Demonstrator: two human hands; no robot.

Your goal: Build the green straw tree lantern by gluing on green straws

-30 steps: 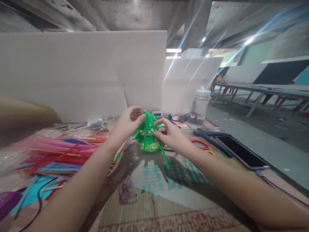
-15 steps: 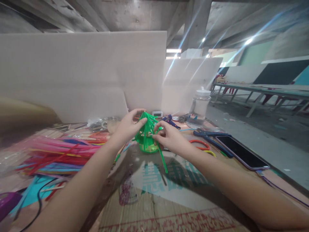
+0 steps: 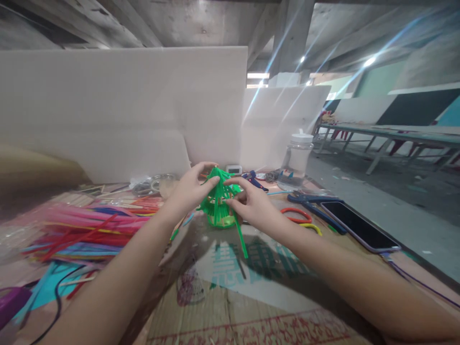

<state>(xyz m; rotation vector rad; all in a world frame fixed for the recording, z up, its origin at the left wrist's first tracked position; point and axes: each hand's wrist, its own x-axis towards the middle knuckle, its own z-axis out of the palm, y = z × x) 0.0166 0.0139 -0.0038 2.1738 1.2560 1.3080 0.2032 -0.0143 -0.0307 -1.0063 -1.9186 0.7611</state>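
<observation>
On the tabletop (image 3: 201,311), mid-view: green pipe-cleaner model (image 3: 220,208), upright. L hand (image 3: 194,184) grips its peak; R hand (image 3: 246,201) pinches a loose green strand (image 3: 241,239) (hangs down w/ free end) at its R side. Phone (image 3: 359,225) well apart, R.

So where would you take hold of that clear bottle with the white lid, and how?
I'd grip the clear bottle around its upright body, below the white lid, coming from the near right. The body is roughly cylindrical, so fingers could wrap it; the white board stands behind, and a dark tangled bundle lies to its left.
</observation>
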